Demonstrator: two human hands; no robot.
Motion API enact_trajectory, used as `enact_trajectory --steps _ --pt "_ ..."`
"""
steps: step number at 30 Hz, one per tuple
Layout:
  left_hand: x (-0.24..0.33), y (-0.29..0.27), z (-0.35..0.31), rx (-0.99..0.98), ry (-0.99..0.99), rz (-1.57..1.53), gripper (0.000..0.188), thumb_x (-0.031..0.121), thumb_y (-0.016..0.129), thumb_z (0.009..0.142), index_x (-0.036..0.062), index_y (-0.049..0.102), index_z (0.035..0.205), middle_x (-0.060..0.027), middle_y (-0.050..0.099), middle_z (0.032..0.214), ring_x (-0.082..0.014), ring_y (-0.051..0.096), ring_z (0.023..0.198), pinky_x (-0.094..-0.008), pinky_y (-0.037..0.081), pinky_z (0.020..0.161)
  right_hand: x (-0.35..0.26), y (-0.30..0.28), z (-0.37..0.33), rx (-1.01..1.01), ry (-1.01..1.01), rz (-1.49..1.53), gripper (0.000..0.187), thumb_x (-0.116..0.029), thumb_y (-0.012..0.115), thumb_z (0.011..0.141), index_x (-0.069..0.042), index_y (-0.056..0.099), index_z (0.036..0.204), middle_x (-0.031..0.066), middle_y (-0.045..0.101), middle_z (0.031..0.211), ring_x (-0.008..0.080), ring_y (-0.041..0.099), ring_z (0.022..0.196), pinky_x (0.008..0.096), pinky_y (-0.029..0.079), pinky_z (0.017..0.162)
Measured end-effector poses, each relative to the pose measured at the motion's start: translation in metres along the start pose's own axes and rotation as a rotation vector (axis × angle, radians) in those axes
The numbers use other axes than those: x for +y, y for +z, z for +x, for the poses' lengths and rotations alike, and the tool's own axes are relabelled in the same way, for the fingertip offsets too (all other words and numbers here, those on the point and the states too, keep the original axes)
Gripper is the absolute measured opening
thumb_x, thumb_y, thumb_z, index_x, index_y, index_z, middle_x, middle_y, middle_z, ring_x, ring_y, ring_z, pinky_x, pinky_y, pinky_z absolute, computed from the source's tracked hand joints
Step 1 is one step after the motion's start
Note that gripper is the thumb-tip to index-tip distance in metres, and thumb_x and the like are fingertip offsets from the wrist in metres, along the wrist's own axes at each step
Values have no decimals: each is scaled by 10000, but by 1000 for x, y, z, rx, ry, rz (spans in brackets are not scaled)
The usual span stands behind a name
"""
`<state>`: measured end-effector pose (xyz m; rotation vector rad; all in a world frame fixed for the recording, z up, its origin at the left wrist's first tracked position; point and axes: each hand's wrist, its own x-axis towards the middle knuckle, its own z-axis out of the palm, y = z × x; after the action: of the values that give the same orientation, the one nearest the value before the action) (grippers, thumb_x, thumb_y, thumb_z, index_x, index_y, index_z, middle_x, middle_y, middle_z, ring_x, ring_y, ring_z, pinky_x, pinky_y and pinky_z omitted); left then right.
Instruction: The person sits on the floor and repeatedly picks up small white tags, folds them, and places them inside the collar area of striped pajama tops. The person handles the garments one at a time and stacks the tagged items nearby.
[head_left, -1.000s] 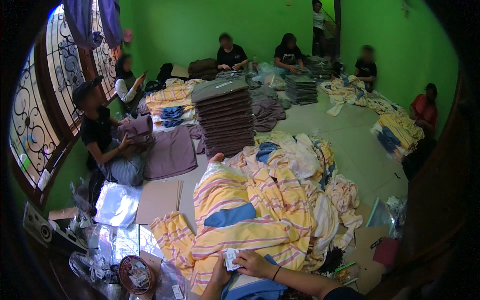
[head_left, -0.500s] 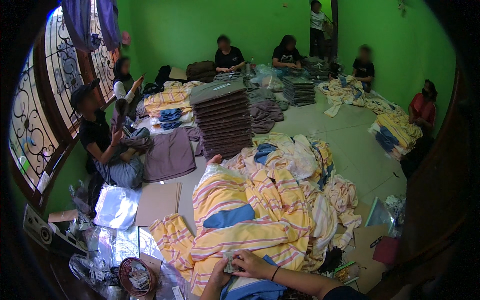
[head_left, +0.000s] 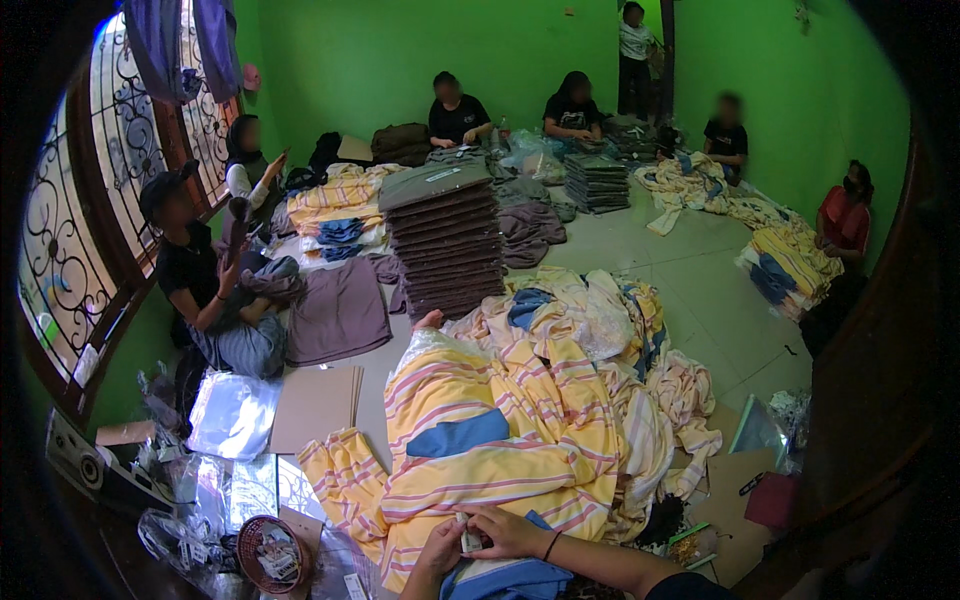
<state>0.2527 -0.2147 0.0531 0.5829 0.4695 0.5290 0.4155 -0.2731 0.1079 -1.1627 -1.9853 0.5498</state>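
In front of me my left hand [head_left: 440, 546] and my right hand [head_left: 506, 532] meet, fingers closed round a small, pale, flat thing [head_left: 469, 536] between them. It looks like a thin bundle of card or paper; its kind is too small to make out. Under and beyond the hands spreads a yellow garment [head_left: 545, 455] with pink and white stripes and a blue patch [head_left: 458, 434] on it. Below my wrists lies blue cloth [head_left: 505, 579], partly hidden by my hands and right forearm.
A tall stack of folded grey-brown garments [head_left: 445, 245] stands ahead. On the left lie cardboard sheets [head_left: 315, 408], clear plastic sleeves [head_left: 235, 412] and a red-brown basket [head_left: 247, 545] of small items. A dark red box [head_left: 772, 499] sits at right. Several people sit along the walls.
The pale thing between my hands has turned and shows narrower and more upright. My fingers shifted slightly round it. The person at left has moved the dark cloth a little.
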Motion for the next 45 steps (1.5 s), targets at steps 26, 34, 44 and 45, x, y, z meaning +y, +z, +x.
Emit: enact_trajectory --steps 26,34,44,45 --pt "27 33 -40 199 111 421 169 193 487 860 25 491 842 -50 545 847 -131 516 739 -260 426 647 1 11 -1 125 -159 179 461 -127 726 635 -65 396 951 165 398 1247 283 497 983 336 436 791" --pt "46 69 -68 194 139 919 249 199 483 869 -1 552 1001 -39 573 842 -94 514 724 -240 430 635 -32 2 2 55 -154 358 445 -73 707 651 -67 384 957 202 391 1235 323 464 1041 356 380 868" --pt "45 71 -111 331 249 920 265 209 472 874 -14 554 993 -30 554 816 -81 486 698 -225 405 581 -57 8 5 58 -300 291 469 -111 677 686 -70 409 1069 164 416 1214 317 463 1048 383 389 877" --pt "42 68 -117 359 264 868 269 214 470 875 -13 554 991 -26 549 807 -78 479 689 -219 399 570 -58 10 5 81 -317 266 485 -142 673 682 -70 431 1096 157 424 1209 319 462 1053 382 380 886"
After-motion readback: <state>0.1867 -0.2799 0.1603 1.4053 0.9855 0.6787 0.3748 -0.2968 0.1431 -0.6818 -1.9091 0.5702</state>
